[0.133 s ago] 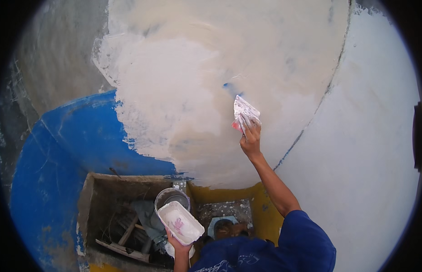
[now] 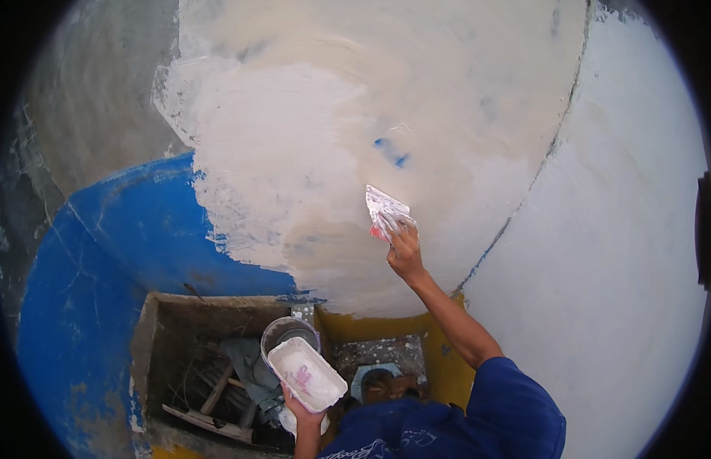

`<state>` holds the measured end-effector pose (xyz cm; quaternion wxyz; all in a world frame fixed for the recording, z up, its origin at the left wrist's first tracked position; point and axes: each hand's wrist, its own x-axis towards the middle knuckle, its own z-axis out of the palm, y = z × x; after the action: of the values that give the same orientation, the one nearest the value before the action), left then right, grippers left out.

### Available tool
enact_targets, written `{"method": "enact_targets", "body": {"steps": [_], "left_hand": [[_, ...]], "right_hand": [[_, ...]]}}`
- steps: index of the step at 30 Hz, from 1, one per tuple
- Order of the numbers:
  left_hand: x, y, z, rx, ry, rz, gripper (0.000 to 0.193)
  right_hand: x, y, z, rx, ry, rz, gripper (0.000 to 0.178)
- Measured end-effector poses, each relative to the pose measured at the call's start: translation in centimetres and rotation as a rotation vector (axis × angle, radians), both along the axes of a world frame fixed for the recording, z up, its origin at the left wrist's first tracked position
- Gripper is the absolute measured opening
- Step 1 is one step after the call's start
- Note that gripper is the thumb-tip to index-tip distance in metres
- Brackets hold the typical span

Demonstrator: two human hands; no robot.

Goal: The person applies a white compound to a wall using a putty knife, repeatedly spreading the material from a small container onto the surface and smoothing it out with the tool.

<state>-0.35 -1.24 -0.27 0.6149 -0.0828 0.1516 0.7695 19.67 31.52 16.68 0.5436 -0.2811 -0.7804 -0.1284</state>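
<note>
Holding a paste-crusted flat blade (image 2: 381, 202) and smeared rectangular tub (image 2: 332, 398).

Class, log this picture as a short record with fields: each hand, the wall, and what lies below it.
Left hand: left hand holds a white rectangular tub
Tub contents: whitish material with a pinkish smear
Right hand: right hand grips a white-smeared flat scraper with a reddish part; wall contact unclear
Wall: pale coated area, with small blue spots above the scraper; blue area to the left
Below: round bucket partly behind the tub; concrete box holding wooden pieces
</note>
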Motion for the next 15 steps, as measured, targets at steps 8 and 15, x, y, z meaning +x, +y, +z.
{"method": "enact_targets", "body": {"steps": [8,15], "left_hand": [[-0.7,-1.2,0.1,0.096,0.03,-0.048,0.067],[-1.3,-1.1,1.4,0.004,0.044,0.032,0.064]], "right_hand": [[-3.3,6.1,0.2,0.135,0.041,-0.282,0.065],[-3.6,0.6,-1.8,0.097,0.055,-0.091,0.064]]}}
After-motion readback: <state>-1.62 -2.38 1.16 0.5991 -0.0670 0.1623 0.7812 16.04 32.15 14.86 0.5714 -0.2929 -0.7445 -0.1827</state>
